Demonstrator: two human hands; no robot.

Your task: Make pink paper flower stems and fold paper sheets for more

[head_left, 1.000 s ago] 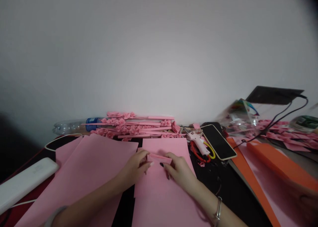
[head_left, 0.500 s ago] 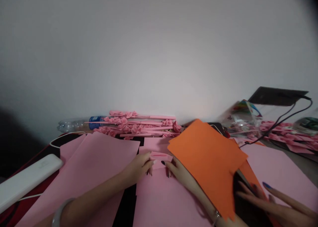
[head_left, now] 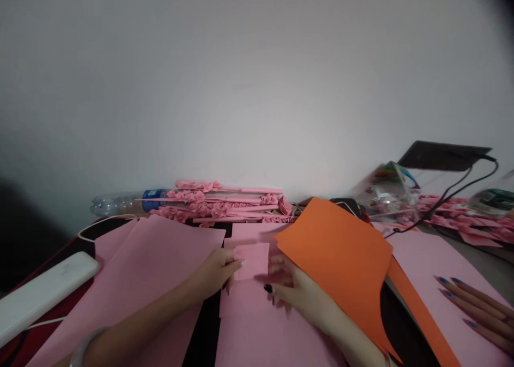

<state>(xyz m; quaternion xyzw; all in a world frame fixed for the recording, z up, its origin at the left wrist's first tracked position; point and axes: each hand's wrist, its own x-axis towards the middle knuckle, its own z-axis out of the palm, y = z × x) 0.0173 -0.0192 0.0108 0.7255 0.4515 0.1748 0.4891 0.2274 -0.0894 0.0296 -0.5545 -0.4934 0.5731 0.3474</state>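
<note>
My left hand pinches the left edge of a small pink piece of paper, thumb on top and fingers behind. The piece is held up roughly flat and looks nearly square. Just off its right edge, my right hand has its fingers apart and curved, with a dark nail showing on the thumb; nothing is visible in its grip. Larger pink sheets lie below both hands. Beside my right forearm, orange sheets overlap it.
Pink paper flowers lie along the wall by a plastic bottle. A white power bank and pink sheets are at left. Another person's hand rests spread on a pink sheet at right. A black cable arcs behind.
The small paper was gripped by both hands, tilted with a fold showing; now it faces me flatter. My right hand has let go. The other person's hand moved right, away from the orange sheets.
</note>
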